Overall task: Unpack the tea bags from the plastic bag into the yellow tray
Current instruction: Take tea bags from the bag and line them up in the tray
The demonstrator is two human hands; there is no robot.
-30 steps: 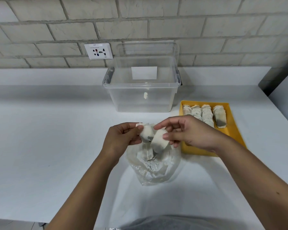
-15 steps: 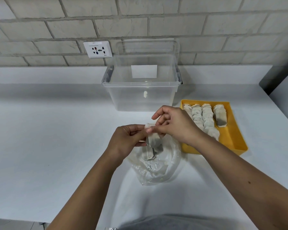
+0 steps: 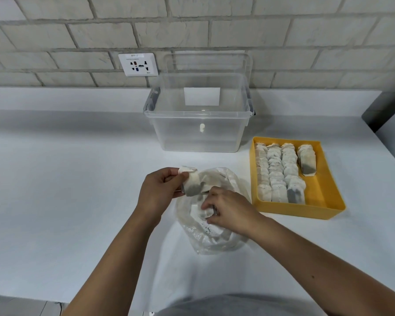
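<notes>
**White desk, brick wall: mid-unpack, tray well over half filled**

White desk runs along a pale brick wall. A clear storage box sits at the far side, with a wall socket to its far left.

Step in hand: pulling more bags out.
- Left hand grip: pinching a few tea bags over the far-left rim of the plastic bag. Exact count can't be told.
- Right hand grip: down in the bag's mouth, fingers curled round one more tea bag.
- The plastic bag lies centre-near on the desk, just left of the yellow tray. More tea bags are visible inside it.

Tray state: three overlapped rows fill its left side. A fourth column is started with a single bag at the far end. The near-right floor is bare.

Next move, as a judgement: lift the right-hand bag clear, carry it right over the tray wall and lay it overlapping in the fourth column. The left-hand bags would follow.

Materials:
- Tea bags: soft off-white filter paper, rectangular with peaked tops, dark leaf showing through. They need a light pinch, as a hard squeeze risks a tear.
- Plastic bag: thin, crinkly, clear film. It will likely lift with the hand, since nothing pins it down.
- Tray: rigid plastic with straight walls, so the hand has to clear the rim.
- Box: rigid and transparent.
</notes>
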